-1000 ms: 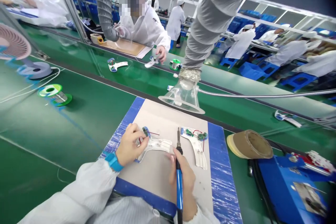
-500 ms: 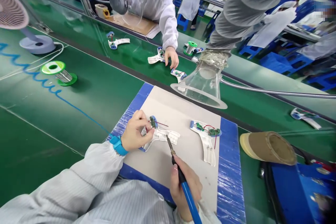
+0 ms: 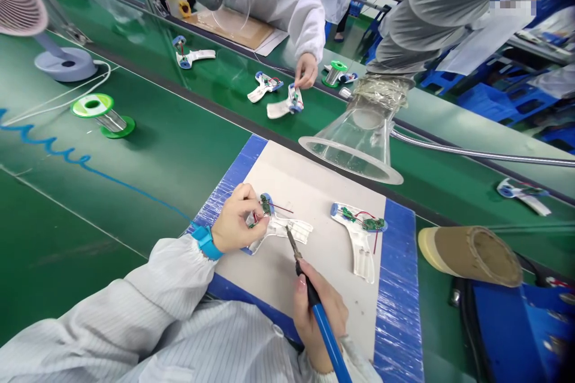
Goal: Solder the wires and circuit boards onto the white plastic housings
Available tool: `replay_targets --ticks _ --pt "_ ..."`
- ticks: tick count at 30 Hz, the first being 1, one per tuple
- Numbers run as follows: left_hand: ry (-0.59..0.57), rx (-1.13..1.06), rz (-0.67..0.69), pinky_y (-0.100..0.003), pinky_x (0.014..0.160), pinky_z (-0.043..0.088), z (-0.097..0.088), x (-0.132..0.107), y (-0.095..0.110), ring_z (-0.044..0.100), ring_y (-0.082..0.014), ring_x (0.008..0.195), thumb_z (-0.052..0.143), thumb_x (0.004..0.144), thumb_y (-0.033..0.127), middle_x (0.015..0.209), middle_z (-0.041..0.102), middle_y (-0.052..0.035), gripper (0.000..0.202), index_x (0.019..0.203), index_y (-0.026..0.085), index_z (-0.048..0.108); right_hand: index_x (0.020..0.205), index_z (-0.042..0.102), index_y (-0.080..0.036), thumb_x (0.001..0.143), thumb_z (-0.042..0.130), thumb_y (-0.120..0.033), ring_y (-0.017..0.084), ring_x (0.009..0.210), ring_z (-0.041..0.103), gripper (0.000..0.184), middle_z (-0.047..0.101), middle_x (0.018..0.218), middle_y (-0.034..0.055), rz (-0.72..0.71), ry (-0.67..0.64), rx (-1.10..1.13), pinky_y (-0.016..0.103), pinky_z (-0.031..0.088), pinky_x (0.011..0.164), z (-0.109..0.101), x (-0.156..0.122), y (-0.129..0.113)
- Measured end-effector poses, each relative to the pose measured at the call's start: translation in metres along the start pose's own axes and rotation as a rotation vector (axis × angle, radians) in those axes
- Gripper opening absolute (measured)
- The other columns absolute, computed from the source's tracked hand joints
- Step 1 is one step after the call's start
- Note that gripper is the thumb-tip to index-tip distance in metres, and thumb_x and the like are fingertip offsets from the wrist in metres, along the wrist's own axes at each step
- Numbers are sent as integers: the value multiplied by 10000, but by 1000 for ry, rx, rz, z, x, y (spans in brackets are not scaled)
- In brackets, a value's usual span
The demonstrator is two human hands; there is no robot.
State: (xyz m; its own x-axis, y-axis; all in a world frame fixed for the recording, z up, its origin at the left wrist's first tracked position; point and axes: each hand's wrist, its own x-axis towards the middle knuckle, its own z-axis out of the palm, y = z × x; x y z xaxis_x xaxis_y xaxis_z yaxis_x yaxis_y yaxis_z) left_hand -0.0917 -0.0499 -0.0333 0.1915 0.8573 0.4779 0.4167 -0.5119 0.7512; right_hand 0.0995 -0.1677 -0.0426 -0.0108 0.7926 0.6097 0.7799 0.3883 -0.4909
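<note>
One shell [image 3: 363,257] lies by the right edge of the mat [image 3: 265,287]; the left hand [image 3: 237,219] holds a second shell [image 3: 299,231], the right hand [image 3: 333,309] an iron [image 3: 328,336].

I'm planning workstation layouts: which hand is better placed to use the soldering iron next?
Probably the right hand: it holds the soldering iron, tip at or just above the left white housing. The left hand is occupied beside that housing's circuit board.

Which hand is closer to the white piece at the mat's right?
Right. The right hand is slightly left of the white piece, nearer the body; the left hand is farther left.
</note>
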Motion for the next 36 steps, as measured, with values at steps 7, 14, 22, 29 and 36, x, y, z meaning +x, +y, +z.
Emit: replay_targets --ticks 7,14,22,29,36 --pt "1 -40 9 -312 664 384 2 -1 -1 451 -143 694 623 738 126 697 437 4 143 612 176 579 1082 631 -140 912 537 -140 118 752 700 194 728 910 60 5 -1 -6 201 570 740 -1 1 0" --pt "15 8 -18 -324 675 393 2 0 -1 463 -146 695 628 758 169 698 450 -1 161 605 176 580 1133 633 -171 898 548 -153 129 726 694 250 725 916 42 68 5 33 222 572 701 0 -7 3" --pt "10 -19 -23 -317 666 380 5 0 -2 458 -138 681 630 776 157 680 452 3 167 614 173 590 1152 626 -161 899 552 -119 144 782 696 268 716 933 61 47 -4 45 225 567 681 3 -2 1" --pt "6 -49 -31 -317 665 374 5 -1 -3 447 -143 690 633 771 137 687 450 1 156 621 168 603 1186 608 -152 888 557 -89 139 774 684 309 702 926 64 18 -28 90 227 559 673 4 0 2" --pt "2 -29 -17 -310 673 382 7 0 -4 448 -136 683 638 786 155 689 451 4 172 618 167 608 1196 606 -149 883 562 -78 138 787 678 324 699 936 68 5 -37 100 228 554 685 4 0 3"
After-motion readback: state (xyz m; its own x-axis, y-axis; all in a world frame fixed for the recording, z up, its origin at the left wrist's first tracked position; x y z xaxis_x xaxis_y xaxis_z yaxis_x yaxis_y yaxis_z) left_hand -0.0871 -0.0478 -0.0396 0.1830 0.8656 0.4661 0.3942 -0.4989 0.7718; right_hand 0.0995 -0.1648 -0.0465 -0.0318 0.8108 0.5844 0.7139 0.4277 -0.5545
